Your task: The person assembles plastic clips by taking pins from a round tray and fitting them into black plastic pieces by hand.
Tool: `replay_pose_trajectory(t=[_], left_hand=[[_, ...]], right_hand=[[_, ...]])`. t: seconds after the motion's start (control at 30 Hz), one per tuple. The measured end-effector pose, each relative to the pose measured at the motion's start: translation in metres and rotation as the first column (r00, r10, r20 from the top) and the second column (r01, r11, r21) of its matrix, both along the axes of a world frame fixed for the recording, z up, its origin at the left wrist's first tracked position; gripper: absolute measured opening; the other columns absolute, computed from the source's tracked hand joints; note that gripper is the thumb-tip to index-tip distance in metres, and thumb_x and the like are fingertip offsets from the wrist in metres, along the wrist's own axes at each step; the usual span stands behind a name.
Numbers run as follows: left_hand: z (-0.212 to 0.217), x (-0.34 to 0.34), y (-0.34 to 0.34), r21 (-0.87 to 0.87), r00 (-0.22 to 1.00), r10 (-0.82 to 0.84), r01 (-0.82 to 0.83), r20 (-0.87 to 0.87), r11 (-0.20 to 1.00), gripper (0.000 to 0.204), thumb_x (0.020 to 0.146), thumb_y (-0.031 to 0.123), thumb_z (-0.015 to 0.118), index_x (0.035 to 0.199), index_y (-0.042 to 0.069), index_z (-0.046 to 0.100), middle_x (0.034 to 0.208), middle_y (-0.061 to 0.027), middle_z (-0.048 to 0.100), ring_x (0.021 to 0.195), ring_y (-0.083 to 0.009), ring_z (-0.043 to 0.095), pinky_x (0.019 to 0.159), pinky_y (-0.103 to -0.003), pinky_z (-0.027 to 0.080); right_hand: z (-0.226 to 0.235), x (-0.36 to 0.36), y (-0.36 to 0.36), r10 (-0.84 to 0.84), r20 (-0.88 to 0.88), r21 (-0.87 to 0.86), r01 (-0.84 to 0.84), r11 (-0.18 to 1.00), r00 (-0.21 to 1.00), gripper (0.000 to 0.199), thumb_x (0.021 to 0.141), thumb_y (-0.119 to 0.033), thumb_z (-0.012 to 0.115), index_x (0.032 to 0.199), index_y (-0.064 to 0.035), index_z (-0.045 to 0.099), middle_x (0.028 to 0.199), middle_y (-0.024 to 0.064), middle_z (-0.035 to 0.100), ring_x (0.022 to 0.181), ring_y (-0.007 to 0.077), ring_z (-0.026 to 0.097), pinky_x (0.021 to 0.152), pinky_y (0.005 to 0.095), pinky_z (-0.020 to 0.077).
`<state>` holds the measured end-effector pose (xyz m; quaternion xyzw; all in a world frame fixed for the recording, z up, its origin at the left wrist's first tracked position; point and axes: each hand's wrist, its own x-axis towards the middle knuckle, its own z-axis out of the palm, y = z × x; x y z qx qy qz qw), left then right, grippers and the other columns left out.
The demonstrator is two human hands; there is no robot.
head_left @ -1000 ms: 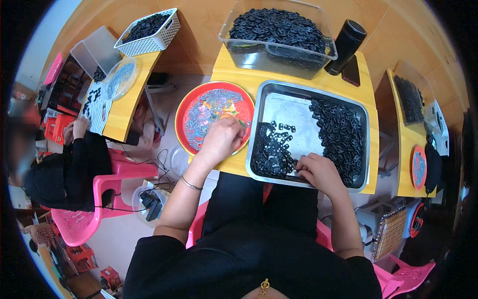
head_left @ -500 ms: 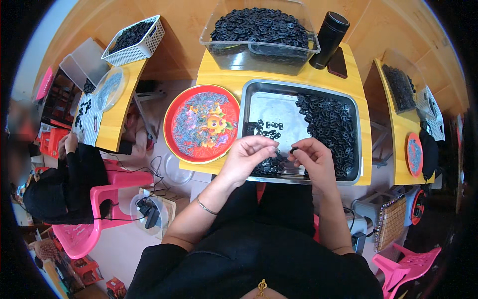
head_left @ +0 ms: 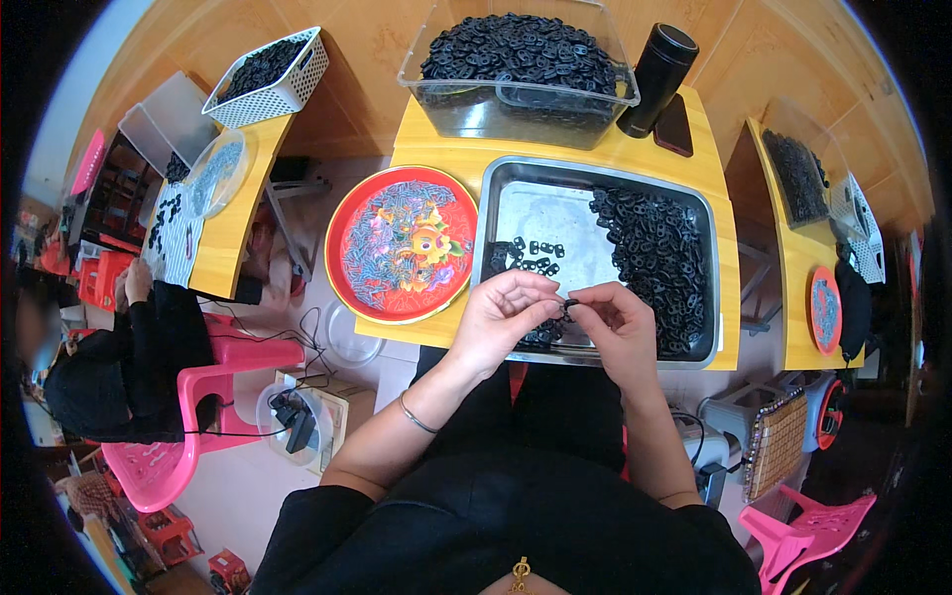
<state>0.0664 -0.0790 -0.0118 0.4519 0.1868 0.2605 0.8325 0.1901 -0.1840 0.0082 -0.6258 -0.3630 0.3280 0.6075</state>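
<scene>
Pinch the black part (head_left: 569, 306) between left hand (head_left: 504, 319) and right hand (head_left: 617, 322) fingertips; work over the tray (head_left: 535, 213).

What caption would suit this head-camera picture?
Two hands, left and right, pinch a small black part over a metal tray of parts.

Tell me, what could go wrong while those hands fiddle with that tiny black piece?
The small black part, pinched between the left hand and right hand, sits near the metal tray's front rim, so a slip might drop it onto the lap. The red plate overhangs the yellow table and could be knocked.
</scene>
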Motion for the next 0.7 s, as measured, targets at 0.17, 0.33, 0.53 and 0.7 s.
replay_pose_trajectory(t=[0.17, 0.33, 0.53, 0.7], left_hand=[[-0.001, 0.0, 0.0, 0.052, 1.0, 0.017, -0.017, -0.004, 0.999, 0.017, 0.079, -0.003, 0.058, 0.096, -0.001, 0.054, 0.087, -0.0069, 0.06, 0.081, -0.0105, 0.058, 0.075, -0.023, 0.047], [0.001, 0.0, -0.001, 0.063, 1.0, 0.013, -0.011, -0.021, 0.998, 0.018, 0.079, -0.003, 0.058, 0.096, -0.001, 0.054, 0.087, -0.0064, 0.06, 0.081, -0.01, 0.058, 0.075, -0.023, 0.047], [0.001, -0.001, -0.002, 0.116, 0.999, 0.031, -0.029, -0.012, 0.993, 0.018, 0.079, -0.004, 0.058, 0.096, 0.0, 0.054, 0.085, -0.0058, 0.061, 0.081, -0.0093, 0.058, 0.075, -0.022, 0.046], [0.001, -0.002, -0.008, 0.239, 0.996, 0.086, -0.087, 0.014, 0.967, 0.024, 0.078, -0.005, 0.057, 0.101, -0.001, 0.052, 0.085, -0.006, 0.061, 0.08, -0.0094, 0.058, 0.074, -0.022, 0.045]], right_hand=[[-0.002, 0.0, 0.0, -0.014, 0.045, 0.001, 0.014, 1.0, 0.999, 0.012, 0.076, -0.002, 0.062, 0.088, -0.0005, 0.061, 0.081, 0.0049, 0.063, 0.07, 0.0084, 0.059, 0.064, 0.0212, 0.046], [0.0, -0.001, -0.001, -0.028, 0.06, -0.011, 0.029, 1.0, 0.998, 0.013, 0.075, -0.002, 0.063, 0.088, -0.0013, 0.062, 0.08, 0.0044, 0.063, 0.068, 0.008, 0.058, 0.062, 0.0208, 0.0459], [0.003, -0.002, -0.001, -0.046, 0.16, -0.028, 0.051, 0.998, 0.986, 0.011, 0.073, -0.003, 0.064, 0.084, -0.0021, 0.063, 0.077, 0.0049, 0.062, 0.065, 0.0083, 0.058, 0.057, 0.0208, 0.0453], [0.008, -0.008, 0.002, -0.066, 0.327, -0.023, 0.078, 0.997, 0.943, 0.01, 0.072, -0.003, 0.065, 0.082, -0.0016, 0.063, 0.074, 0.0057, 0.061, 0.063, 0.0091, 0.058, 0.055, 0.0212, 0.0451]])
